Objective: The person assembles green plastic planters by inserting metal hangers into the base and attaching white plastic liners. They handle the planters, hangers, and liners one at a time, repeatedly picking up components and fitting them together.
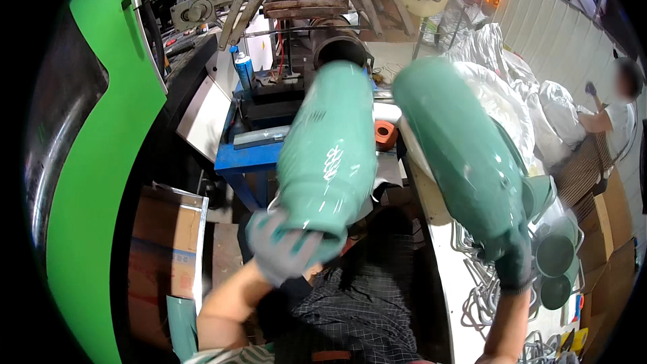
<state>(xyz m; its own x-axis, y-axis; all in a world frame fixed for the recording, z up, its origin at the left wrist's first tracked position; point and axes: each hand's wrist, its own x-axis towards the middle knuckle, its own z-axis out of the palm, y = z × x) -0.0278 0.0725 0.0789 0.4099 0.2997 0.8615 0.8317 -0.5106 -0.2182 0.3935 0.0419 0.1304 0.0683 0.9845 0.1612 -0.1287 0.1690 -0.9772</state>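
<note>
By the near edge of the blue bench (246, 159), fingers of the left hand (283, 248) grip the left vessel (330, 145) by its neck; over the left edge of the white counter (455, 310), those of the right hand (514, 261) clasp the right vessel (465, 155) low down. I count two, seemingly light, stiff, slippery, best held at the neck

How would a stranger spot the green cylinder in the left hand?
Start at the blue workbench. Nearer the person, the gloved left hand holds a glossy green cylinder by its open end. Unlike the green piece in the right hand, this one shows a small dark marking on its side.
</note>
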